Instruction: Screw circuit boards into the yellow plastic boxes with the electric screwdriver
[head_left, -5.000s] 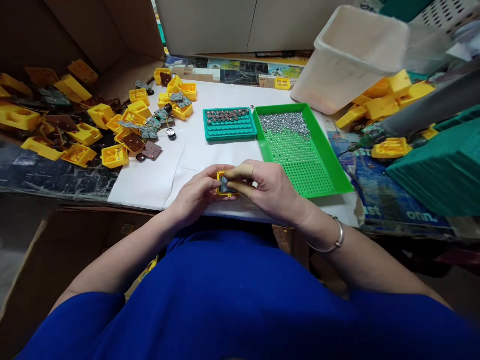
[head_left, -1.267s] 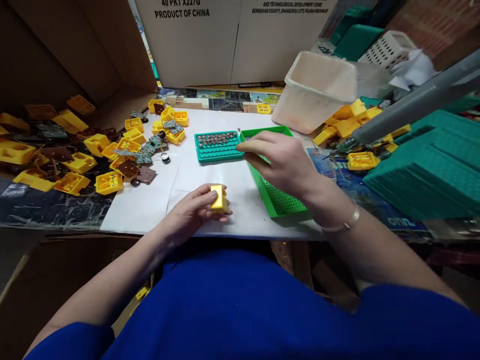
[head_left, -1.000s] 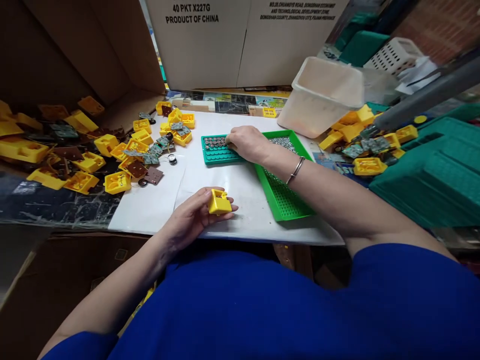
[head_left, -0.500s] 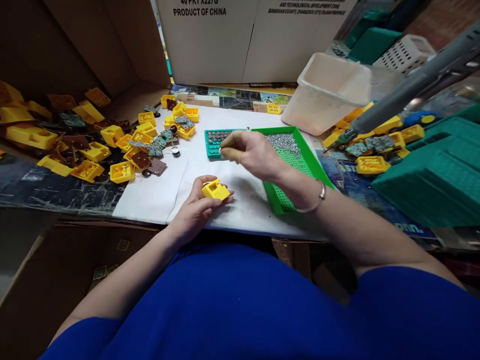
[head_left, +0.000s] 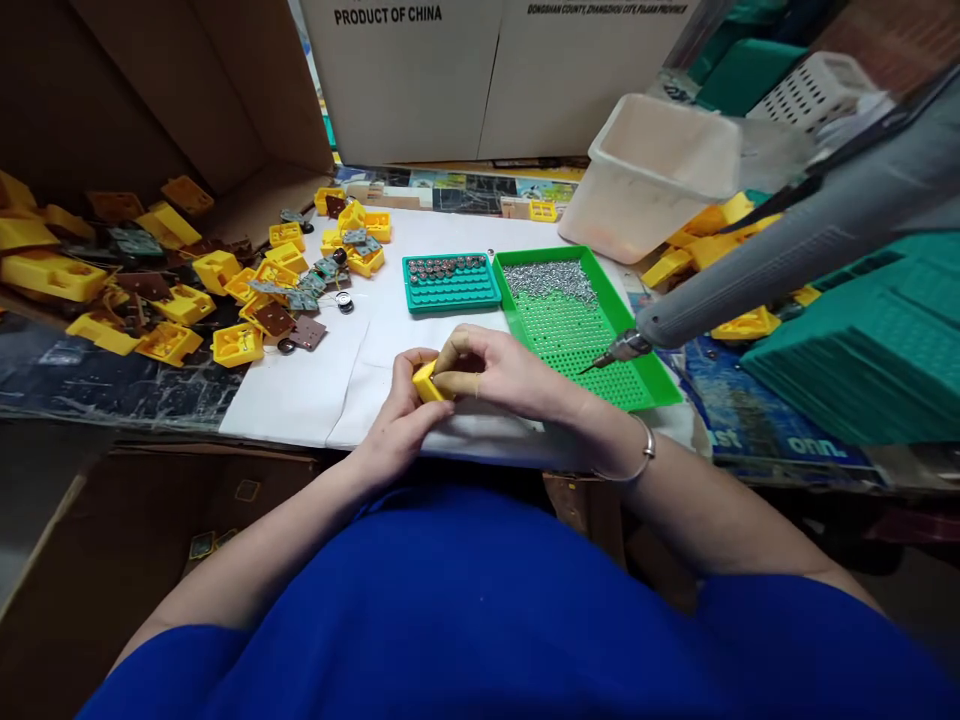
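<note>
My left hand (head_left: 397, 415) is closed around a small yellow plastic case (head_left: 429, 383), held tilted just above the white work surface. My right hand (head_left: 499, 375) meets it from the right, thumb and forefinger pinched against the case's side. Whatever lies between those fingertips is hidden. Beyond the hands lies a teal tray (head_left: 450, 296) with rows of small round silver pieces that look like button cells. To its right a green tray (head_left: 660, 385) holds many small screws, heaped at its far end.
A grey electric screwdriver (head_left: 690, 300) hangs at the right, its bit over the green tray. Yellow cases with circuit boards (head_left: 304, 290) lie heaped at the left. A translucent bin (head_left: 652, 170) and stacked teal trays (head_left: 855, 350) stand at the right, a large carton (head_left: 420, 90) behind.
My right hand has come from the teal tray, a small shiny piece in its pinch, down to the yellow case. The case has turned in my left hand. The screwdriver has swung in over the green tray.
</note>
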